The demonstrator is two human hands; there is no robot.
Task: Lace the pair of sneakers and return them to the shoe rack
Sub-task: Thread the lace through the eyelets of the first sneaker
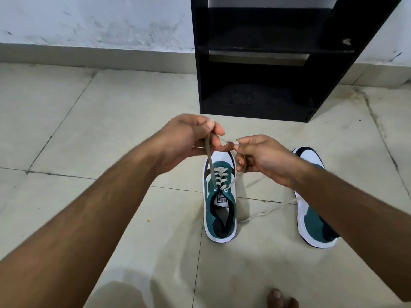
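Note:
A teal and white sneaker (220,210) stands on the floor with its toe pointing away from me, a grey lace (219,175) criss-crossed through its eyelets. My left hand (189,141) pinches the lace's left end, pulled up taut from the top left eyelet. My right hand (262,158) pinches the other end, which runs down to the top right eyelet. Both hands hover just above the toe, almost touching. The second sneaker (311,218) lies to the right, partly hidden by my right forearm, with a loose lace (266,211) trailing toward the first shoe.
A black shoe rack (255,50) with open shelves stands against the white wall straight ahead, just beyond the shoes. The floor is pale tile. My bare toes (281,300) show at the bottom edge.

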